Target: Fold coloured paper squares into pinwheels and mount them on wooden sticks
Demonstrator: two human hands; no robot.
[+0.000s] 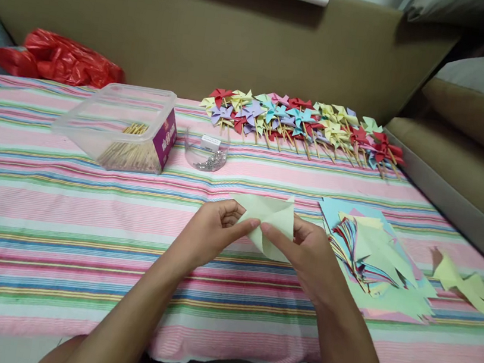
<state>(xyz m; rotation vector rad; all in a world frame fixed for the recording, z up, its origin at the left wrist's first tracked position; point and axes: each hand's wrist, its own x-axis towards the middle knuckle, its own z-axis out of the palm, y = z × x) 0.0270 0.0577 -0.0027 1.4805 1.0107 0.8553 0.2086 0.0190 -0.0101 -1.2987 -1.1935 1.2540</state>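
Note:
A pale green paper pinwheel piece (274, 210) is held up over the striped cloth, some of its corners curled toward the middle. My left hand (212, 228) grips its left side, thumb pressed near the centre. From the right, my right hand (305, 247) pinches the same paper, its thumb tip almost meeting the left one. Fingers behind the sheet are partly hidden. To the right lies a stack of cut coloured paper (375, 260). Beyond my hands stands a round clear container (205, 155) with small silvery pieces and a white label.
A clear plastic box (122, 104) of thin wooden sticks (131, 154) stands at the left. Many finished pinwheels (295, 120) lie along the back. A red plastic bag (70, 61) sits far left. One yellow-green cut sheet (466, 285) lies at far right, near the sofa cushions (477, 136).

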